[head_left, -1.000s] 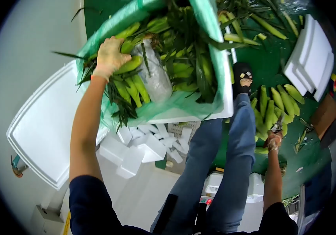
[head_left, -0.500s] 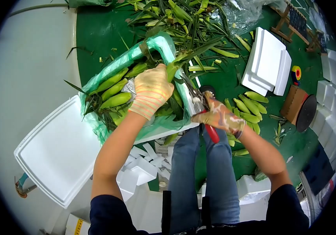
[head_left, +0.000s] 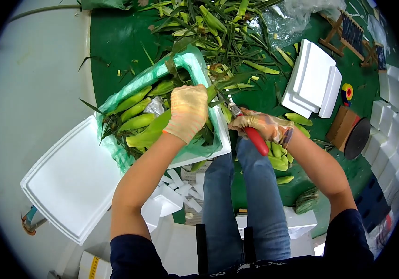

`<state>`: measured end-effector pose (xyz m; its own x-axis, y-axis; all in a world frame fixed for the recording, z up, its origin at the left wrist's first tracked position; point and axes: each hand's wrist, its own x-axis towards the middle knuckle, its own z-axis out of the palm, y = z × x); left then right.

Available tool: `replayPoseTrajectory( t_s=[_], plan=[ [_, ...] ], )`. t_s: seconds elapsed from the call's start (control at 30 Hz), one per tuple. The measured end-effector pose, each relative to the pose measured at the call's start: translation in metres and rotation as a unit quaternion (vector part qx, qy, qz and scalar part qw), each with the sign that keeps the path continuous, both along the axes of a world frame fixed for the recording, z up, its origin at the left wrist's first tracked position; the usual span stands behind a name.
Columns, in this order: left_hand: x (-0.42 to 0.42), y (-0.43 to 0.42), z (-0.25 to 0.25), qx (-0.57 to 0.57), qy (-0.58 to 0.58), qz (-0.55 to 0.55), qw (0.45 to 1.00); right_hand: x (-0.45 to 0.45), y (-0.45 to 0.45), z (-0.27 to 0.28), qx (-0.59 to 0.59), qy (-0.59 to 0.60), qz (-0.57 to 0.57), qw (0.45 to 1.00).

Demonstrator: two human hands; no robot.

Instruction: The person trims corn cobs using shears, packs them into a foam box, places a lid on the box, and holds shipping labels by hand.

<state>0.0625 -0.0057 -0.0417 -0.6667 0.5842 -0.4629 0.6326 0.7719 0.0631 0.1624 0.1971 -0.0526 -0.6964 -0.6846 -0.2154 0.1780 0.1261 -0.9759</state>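
Observation:
My left hand (head_left: 187, 111), in a pale striped glove, is closed around a green corn ear in its husk (head_left: 149, 133). The ear lies across the foam box (head_left: 199, 65), which is lined with green plastic. Its leafy end sticks out to the right, over the box rim. In my right hand (head_left: 264, 125), in a camouflage-patterned glove, is a pair of red-handled pruning shears (head_left: 256, 140). The blades point up and left, close beside the ear's leafy end; whether they touch it I cannot tell. Several other corn ears (head_left: 136, 122) lie in the box.
A heap of stripped husks and leaves (head_left: 218, 28) covers the floor ahead. Trimmed ears (head_left: 278, 160) lie right of my legs. White foam lids (head_left: 313, 76) (head_left: 71, 179) lie on both sides. A cardboard box (head_left: 341, 128) and tape rolls (head_left: 347, 91) are farther right.
My left hand has moved slightly right and down, and a corn ear now shows extending left beneath it. The shears have come up and closer to the ear's leafy end.

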Motion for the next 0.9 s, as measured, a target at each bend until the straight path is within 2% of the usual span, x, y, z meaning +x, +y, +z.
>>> replayPoseTrajectory(
  t_s=[0.07, 0.17, 0.2, 0.23, 0.27, 0.33, 0.37, 0.4, 0.43, 0.47, 0.53, 0.57, 0.6, 0.63, 0.67, 0.7, 0.77, 0.8, 0.87, 0.9],
  plan=[
    [0.002, 0.005, 0.002, 0.018, -0.010, 0.010, 1.000, -0.005, -0.001, -0.016, -0.071, 0.151, -0.091, 0.982],
    [-0.002, 0.012, 0.012, 0.058, -0.027, 0.047, 0.997, -0.018, 0.006, -0.021, -0.070, 0.129, -0.123, 0.982],
    [-0.005, 0.015, 0.014, 0.086, -0.035, 0.076, 0.993, -0.026, 0.009, -0.023, -0.170, -0.180, -0.143, 0.958],
    [-0.009, 0.016, 0.013, 0.095, -0.017, 0.084, 0.992, -0.031, 0.009, -0.024, -0.254, -0.469, -0.149, 0.833],
    [-0.015, 0.013, 0.011, 0.104, 0.003, 0.094, 0.990, -0.043, 0.005, -0.005, -0.078, -0.497, -0.199, 0.841],
    [-0.036, 0.010, 0.009, 0.099, -0.016, 0.140, 0.985, -0.067, 0.006, 0.004, 0.051, -0.426, -0.169, 0.887],
    [-0.046, 0.009, 0.009, 0.121, -0.005, 0.174, 0.977, -0.077, -0.003, -0.002, 0.073, -0.282, -0.181, 0.939],
    [-0.056, 0.009, 0.008, 0.145, 0.006, 0.209, 0.967, -0.081, -0.004, -0.001, -0.018, -0.300, -0.202, 0.932],
    [-0.067, 0.009, 0.007, 0.198, 0.000, 0.247, 0.949, -0.084, -0.004, -0.001, -0.026, -0.307, -0.222, 0.925],
    [-0.077, 0.010, 0.011, 0.258, -0.058, 0.298, 0.917, -0.092, -0.008, 0.016, -0.034, -0.315, -0.242, 0.917],
    [-0.104, 0.006, 0.002, 0.278, -0.120, 0.338, 0.891, -0.104, -0.017, 0.044, -0.015, -0.313, -0.273, 0.910],
    [-0.120, 0.000, -0.001, 0.264, -0.123, 0.387, 0.875, -0.106, -0.018, 0.044, -0.031, -0.220, -0.322, 0.920],
    [-0.138, -0.011, 0.001, 0.172, -0.140, 0.469, 0.855, -0.109, -0.016, 0.043, -0.047, -0.124, -0.367, 0.921],
    [-0.142, -0.039, -0.007, 0.255, -0.114, 0.464, 0.841, -0.121, -0.001, 0.060, -0.022, -0.177, -0.390, 0.904],
    [-0.149, -0.054, -0.015, 0.337, -0.087, 0.445, 0.825, -0.131, 0.014, 0.063, -0.047, -0.213, -0.366, 0.905],
    [-0.160, -0.048, -0.005, 0.338, -0.083, 0.432, 0.832, -0.143, 0.023, 0.054, -0.020, -0.134, -0.312, 0.940],
    [-0.153, -0.052, 0.010, 0.453, -0.061, 0.566, 0.686, -0.161, 0.026, 0.035, 0.036, -0.168, -0.249, 0.953],
    [-0.159, -0.057, 0.014, 0.488, -0.133, 0.645, 0.573, -0.161, 0.022, 0.027, 0.085, -0.199, -0.210, 0.953],
    [-0.150, -0.045, 0.011, 0.717, -0.149, 0.587, 0.346, -0.134, 0.008, 0.026, 0.116, -0.202, -0.175, 0.957],
    [-0.154, -0.049, 0.006, 0.727, -0.172, 0.591, 0.304, -0.109, 0.001, 0.036, 0.133, -0.188, -0.178, 0.957]
  ],
)
